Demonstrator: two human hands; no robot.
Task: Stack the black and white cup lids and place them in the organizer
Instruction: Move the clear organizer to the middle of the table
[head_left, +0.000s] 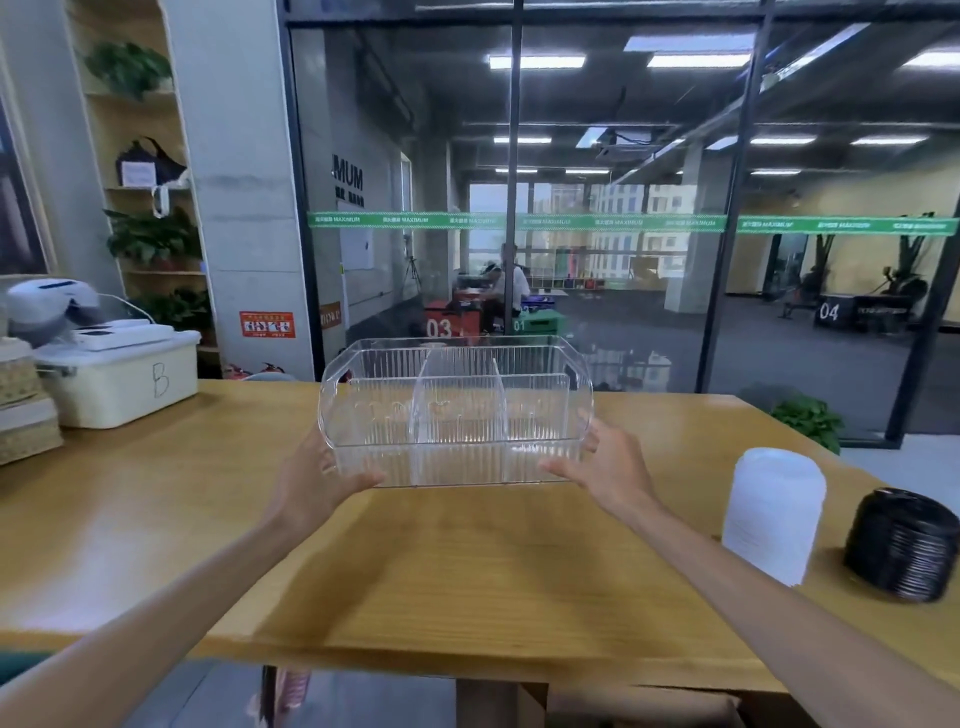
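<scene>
A clear ribbed plastic organizer (457, 364) with three compartments is held between both hands over the middle of the wooden table (441, 561). My left hand (317, 478) grips its lower left corner. My right hand (608, 462) grips its lower right corner. All compartments look empty. A tall stack of white cup lids (771, 514) stands on the table to the right. A shorter stack of black cup lids (901, 543) sits beside it, near the right edge of the view.
A white storage box (119, 382) marked "B" with a white device on top stands at the far left, next to woven baskets (26, 410). A glass wall runs behind the table. A potted plant (808, 418) sits on the floor at the right.
</scene>
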